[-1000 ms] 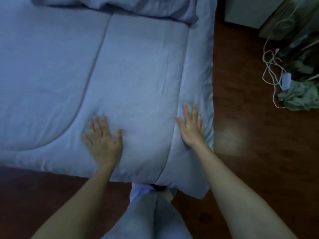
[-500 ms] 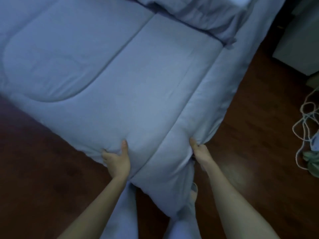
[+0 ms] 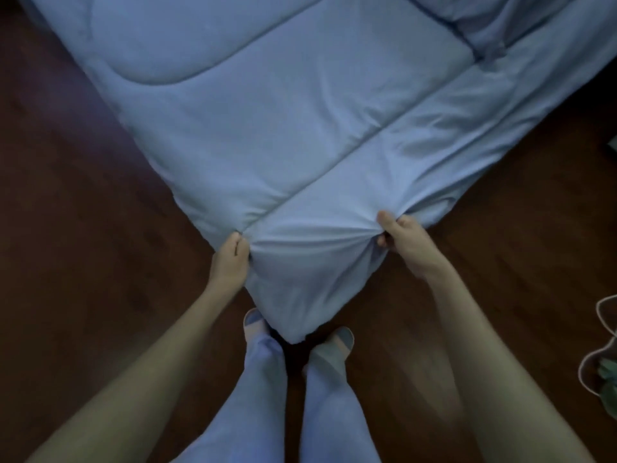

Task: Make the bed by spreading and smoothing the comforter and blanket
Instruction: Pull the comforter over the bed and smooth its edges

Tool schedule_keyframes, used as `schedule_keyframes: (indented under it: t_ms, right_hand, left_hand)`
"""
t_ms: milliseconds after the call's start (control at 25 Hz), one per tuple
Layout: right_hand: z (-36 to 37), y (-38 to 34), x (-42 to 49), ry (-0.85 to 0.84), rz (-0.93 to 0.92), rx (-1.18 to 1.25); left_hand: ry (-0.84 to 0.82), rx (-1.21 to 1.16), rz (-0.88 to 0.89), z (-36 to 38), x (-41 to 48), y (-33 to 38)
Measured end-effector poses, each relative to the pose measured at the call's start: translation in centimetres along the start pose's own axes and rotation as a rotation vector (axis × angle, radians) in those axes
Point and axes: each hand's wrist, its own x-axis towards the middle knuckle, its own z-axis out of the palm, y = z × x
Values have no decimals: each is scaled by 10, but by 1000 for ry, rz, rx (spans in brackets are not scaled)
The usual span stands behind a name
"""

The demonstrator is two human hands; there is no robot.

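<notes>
Head view: my left hand (image 3: 230, 262) pinches the comforter (image 3: 267, 105) at the seam, and my right hand (image 3: 405, 240) bunches its side edge. Its corner hangs off the bed toward my feet (image 3: 334, 345). Both grips probably let me pull it taut and square.

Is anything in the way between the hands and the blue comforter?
No, nothing visible is. The left hand and right hand each already have a grip on the comforter, bunching the cloth on either side of its hanging corner. Only the person's feet stand near that corner, on the floor.
</notes>
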Motion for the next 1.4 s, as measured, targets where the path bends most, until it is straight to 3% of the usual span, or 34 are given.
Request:
schedule_keyframes:
  t_ms: [120,200,280,360,440,480,520,600,640,680,880,1040,1120,1240,1320,1400]
  right_hand:
    - [-37,-19,-11,-7,-31,51]
    - [-49,-6,-9,-2,87,-159]
    - [-49,19,7,52,246,-358]
    - [-27,32,24,153,283,-522]
    - [13,24,31,465,204,-674]
    - [34,17,29,598,62,-714]
    - [54,9,27,607,-150,-803]
    - [87,5,31,257,-480,-1111]
    - [97,9,35,83,-524,-1234]
    - [101,17,42,12,-520,-1310]
    - [100,10,55,158,-679,-1312]
    - [138,-27,100,239,-619,-1215]
    - [151,-12,103,259,-809,-1363]
    - [140,32,85,146,-1203,-1596]
    - [118,44,67,-53,-1330,-1606]
    - [95,33,53,-290,-1319,-1536]
  left_hand:
    - [76,-171,175,-4,-38,26]
    - [41,-82,201,12,-50,34]
    - [-34,98,76,36,-44,20]
    - [-45,167,-137,47,-33,3]
    - [188,184,-210,48,-29,0]
    - [339,178,-144,48,-26,0]
    - [405,186,-41,48,-20,1]
    - [221,176,91,45,-1,2]
    - [96,140,100,49,8,3]
    - [18,85,72,57,14,0]
    - [77,-392,-372,109,-10,-7]
    - [-52,-398,-538,140,-22,-59]
    - [-232,-292,-562,139,-17,-87]
    - [-488,4,-468,119,-10,-107]
    - [-556,115,-415,98,-7,-108]
    - [-327,63,-395,74,-1,-94]
